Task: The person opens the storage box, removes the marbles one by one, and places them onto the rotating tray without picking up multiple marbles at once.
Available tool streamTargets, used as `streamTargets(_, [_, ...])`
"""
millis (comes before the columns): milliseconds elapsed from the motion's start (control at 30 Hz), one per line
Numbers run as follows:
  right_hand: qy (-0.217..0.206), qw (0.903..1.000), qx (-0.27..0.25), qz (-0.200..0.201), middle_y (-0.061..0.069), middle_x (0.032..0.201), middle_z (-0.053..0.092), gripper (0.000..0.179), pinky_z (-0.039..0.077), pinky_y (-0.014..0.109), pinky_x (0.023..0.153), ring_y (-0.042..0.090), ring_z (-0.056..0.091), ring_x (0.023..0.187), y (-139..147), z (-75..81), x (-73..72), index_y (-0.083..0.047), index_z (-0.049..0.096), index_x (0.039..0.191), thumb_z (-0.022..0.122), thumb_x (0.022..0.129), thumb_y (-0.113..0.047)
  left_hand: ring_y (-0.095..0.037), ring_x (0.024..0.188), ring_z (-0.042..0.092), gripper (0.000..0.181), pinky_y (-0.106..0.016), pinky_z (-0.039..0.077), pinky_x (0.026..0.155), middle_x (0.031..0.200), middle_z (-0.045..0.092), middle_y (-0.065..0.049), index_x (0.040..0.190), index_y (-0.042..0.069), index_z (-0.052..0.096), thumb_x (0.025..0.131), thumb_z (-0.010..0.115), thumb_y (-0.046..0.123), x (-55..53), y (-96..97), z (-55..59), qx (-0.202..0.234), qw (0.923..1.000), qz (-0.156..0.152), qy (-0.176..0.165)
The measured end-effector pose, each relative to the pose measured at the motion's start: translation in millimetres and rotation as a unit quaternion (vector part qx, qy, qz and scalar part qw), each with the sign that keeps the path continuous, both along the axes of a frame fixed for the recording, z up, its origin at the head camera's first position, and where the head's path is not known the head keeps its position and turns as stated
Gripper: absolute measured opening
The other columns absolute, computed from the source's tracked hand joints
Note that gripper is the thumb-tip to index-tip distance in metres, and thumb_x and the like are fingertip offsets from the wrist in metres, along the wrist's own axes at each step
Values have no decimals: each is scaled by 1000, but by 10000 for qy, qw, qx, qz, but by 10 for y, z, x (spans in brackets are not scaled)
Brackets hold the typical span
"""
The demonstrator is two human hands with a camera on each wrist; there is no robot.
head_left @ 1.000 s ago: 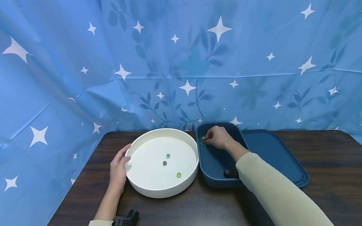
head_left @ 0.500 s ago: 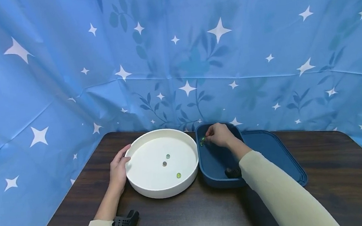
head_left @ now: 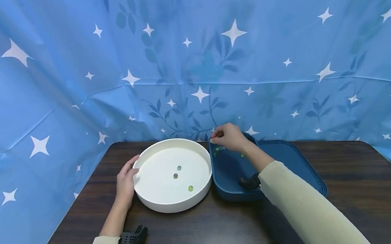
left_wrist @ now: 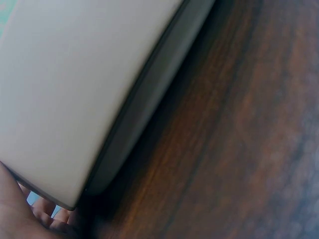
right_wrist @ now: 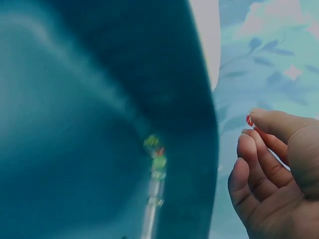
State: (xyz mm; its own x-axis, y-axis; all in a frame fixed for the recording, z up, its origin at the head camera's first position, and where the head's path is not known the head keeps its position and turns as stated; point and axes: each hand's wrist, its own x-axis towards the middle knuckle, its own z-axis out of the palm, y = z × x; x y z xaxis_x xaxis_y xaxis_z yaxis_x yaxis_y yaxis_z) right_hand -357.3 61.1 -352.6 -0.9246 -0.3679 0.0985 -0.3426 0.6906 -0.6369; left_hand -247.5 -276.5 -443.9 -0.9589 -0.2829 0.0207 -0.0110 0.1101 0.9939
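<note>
My left hand [head_left: 125, 183] grips the left rim of a round white tray [head_left: 176, 204], thumb on the rim and fingers along the outer wall. Inside the tray lie a clear greenish bead [head_left: 179, 167], a brownish bead [head_left: 175, 175] and a yellow-green bead [head_left: 190, 188], apart from each other. My right hand [head_left: 231, 137] is raised over the far left corner of a deep blue bin [head_left: 228, 176]. Between its thumb and index finger it pinches a small red bead [right_wrist: 249, 120]. Several green beads [right_wrist: 159, 162], with a reddish one among them, lie along the bin's inner edge.
A flat blue lid [head_left: 290, 163] lies right of the bin on the dark wooden table [head_left: 358, 188]. Tray and bin stand side by side. A blue star-patterned curtain [head_left: 263, 50] hangs behind the table. Black straps [head_left: 132, 238] sit on the wrists.
My right hand has lifted from the green beads in the bin up to its far left rim, now with the red bead showing. The left hand still holds the tray.
</note>
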Motion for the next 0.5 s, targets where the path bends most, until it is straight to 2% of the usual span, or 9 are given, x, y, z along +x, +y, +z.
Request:
streamTargets(167, [-136,9996,-214,102,11,99,73,16,57,30,70,28,72,92,-194,47,118,-7,74,102,68,96,-20,-24,153,32,50,-44,28,125,165,36,-6,152,10,44,103,35,7,24,-2,12,59,10000,-24,38])
streamTargets(300, [-204,9993,-207,234,8,94,72,14,53,26,65,20,67,83,-394,46,216,-8,75,99,69,95,-20,-24,152,33,51,-44,28,125,165,35,-6,153,10,44,103,35,7,27,4,18,42,10000,-2,10])
streamTargets(500, [-268,9986,-225,397,4,87,71,9,50,24,62,18,69,79,-663,-72,317,-10,77,94,72,93,-17,-25,152,33,51,-45,29,124,165,35,-7,153,10,43,102,35,7,19,16,17,15,10000,-5,1])
